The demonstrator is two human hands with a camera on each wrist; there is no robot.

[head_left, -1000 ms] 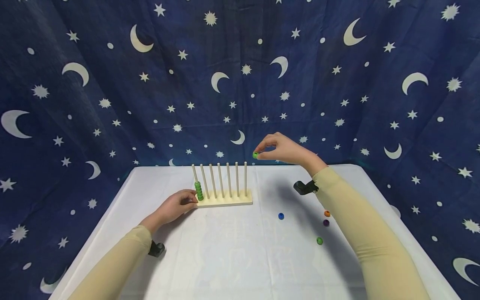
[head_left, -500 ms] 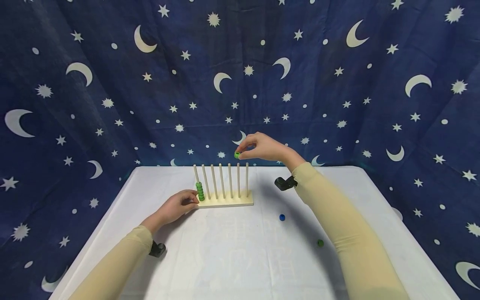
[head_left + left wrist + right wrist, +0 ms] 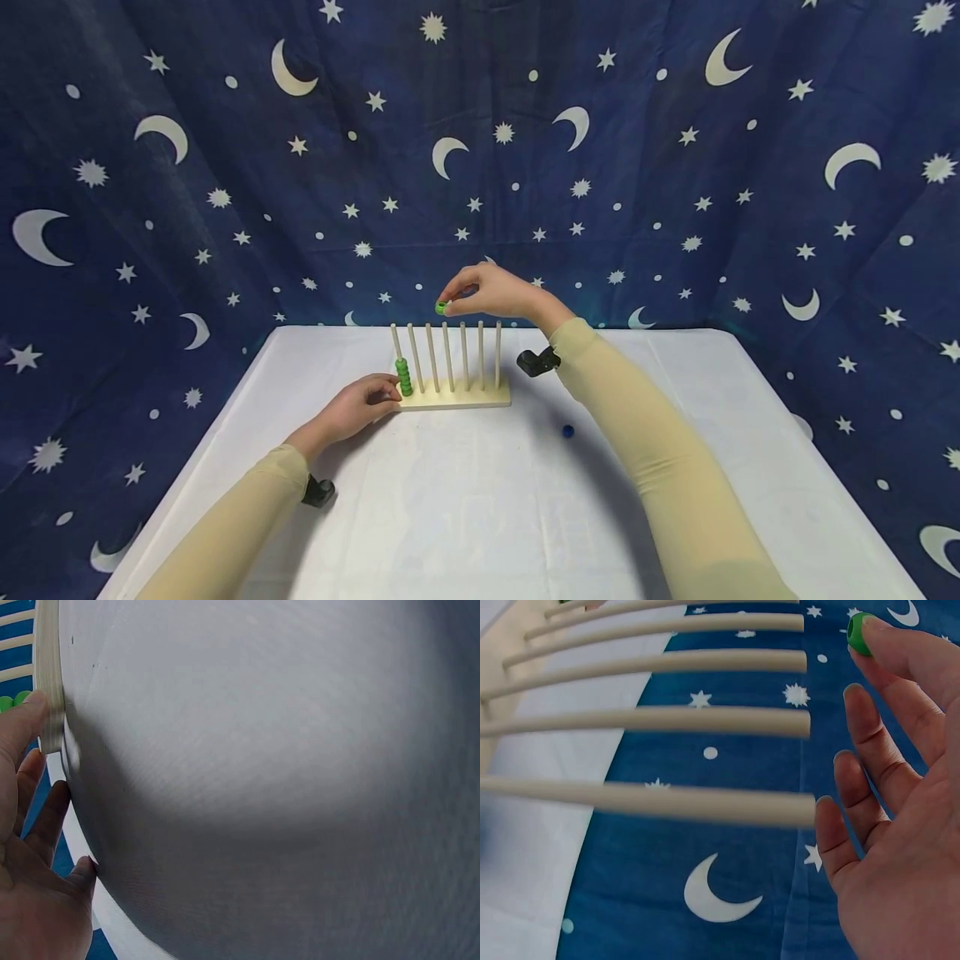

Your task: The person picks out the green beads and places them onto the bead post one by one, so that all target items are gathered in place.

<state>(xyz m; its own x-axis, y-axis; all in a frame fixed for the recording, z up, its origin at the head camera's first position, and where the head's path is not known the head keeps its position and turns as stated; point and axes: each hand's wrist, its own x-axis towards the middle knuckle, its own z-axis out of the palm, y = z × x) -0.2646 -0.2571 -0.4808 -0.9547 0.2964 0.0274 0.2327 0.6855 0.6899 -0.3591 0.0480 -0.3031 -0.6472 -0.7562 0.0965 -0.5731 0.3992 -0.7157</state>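
A wooden peg rack (image 3: 461,400) with several upright pegs stands toward the back of the table. A stack of green beads (image 3: 404,378) fills the lower part of its leftmost peg. My left hand (image 3: 358,408) grips the left end of the rack's base, thumb at the front edge in the left wrist view. Thumb and index finger of my right hand (image 3: 497,292) pinch a single green bead (image 3: 860,634), its hole showing. That bead is above the tops of the pegs, near the middle ones, and off them. The right hand's other fingers are spread apart in the right wrist view.
A blue bead (image 3: 567,432) lies on the white tablecloth (image 3: 465,508), right of the rack and close to the right forearm's shadow. Behind the table hangs a dark blue curtain (image 3: 390,158) with moons and stars.
My right hand has moved left with the green bead, from right of the rack to over its middle pegs. The right sleeve now hides the orange, purple and loose green beads. The left hand stays put.
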